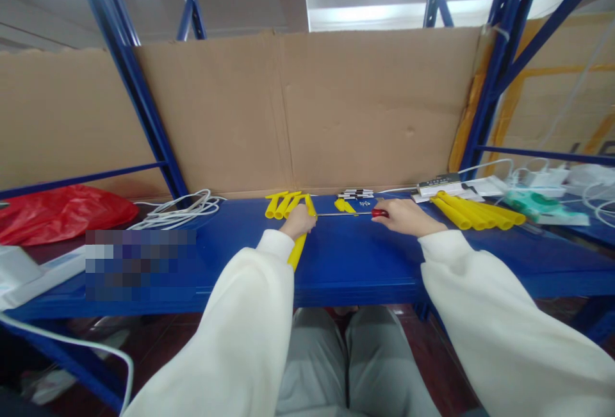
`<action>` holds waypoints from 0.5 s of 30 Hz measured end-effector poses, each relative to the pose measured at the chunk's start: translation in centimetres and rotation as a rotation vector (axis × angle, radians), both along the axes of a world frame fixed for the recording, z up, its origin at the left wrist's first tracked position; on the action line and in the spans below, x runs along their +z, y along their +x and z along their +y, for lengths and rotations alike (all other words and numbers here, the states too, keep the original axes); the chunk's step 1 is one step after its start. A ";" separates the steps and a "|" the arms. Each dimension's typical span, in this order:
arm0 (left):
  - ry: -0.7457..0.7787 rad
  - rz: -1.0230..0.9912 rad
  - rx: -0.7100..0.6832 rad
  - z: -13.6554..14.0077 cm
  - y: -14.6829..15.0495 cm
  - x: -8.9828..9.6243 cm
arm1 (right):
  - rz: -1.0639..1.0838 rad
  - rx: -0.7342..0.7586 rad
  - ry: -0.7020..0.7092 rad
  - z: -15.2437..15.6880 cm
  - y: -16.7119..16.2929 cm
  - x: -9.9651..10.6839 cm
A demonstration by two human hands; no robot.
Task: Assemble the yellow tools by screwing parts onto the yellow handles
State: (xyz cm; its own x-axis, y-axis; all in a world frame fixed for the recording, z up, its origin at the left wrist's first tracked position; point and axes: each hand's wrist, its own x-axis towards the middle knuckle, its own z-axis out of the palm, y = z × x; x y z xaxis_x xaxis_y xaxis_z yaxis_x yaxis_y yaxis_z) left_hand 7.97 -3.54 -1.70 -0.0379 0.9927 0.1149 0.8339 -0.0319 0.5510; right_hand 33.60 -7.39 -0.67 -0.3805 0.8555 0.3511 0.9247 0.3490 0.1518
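Note:
My left hand point(298, 220) is closed round a yellow tube point(297, 252), whose lower end sticks out toward the table's front edge. My right hand point(401, 216) grips the red handle of a screwdriver point(379, 213). Its thin metal shaft points left, and the tip reaches the yellow tube near my left fingers; the exact contact is too small to make out. Just beyond my left hand lie several yellow pieces with tube bodies and flat tops point(272, 204). Between my hands, farther back, are small yellow parts point(343, 205) and tiny metal screws point(365, 204).
Several yellow tubes point(473, 213) lie right of my right hand, beside white cables and a power strip point(438, 181). Black-and-white pieces point(355, 193) sit by the cardboard wall point(307, 109). A coiled white cable point(185, 212) and red plastic bag point(67, 212) are left on the blue table point(355, 257).

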 end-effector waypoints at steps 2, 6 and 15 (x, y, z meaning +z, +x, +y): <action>-0.009 0.003 0.004 -0.2 0.0 0.2 | -0.003 -0.013 -0.030 -0.1 -0.3 -0.1; -0.037 -0.017 0.022 -0.3 0.1 0.3 | 0.009 -0.006 -0.020 0.0 -0.4 -0.2; -0.042 -0.132 0.027 -0.2 0.1 0.1 | -0.067 -0.013 0.087 -0.3 -0.6 -0.2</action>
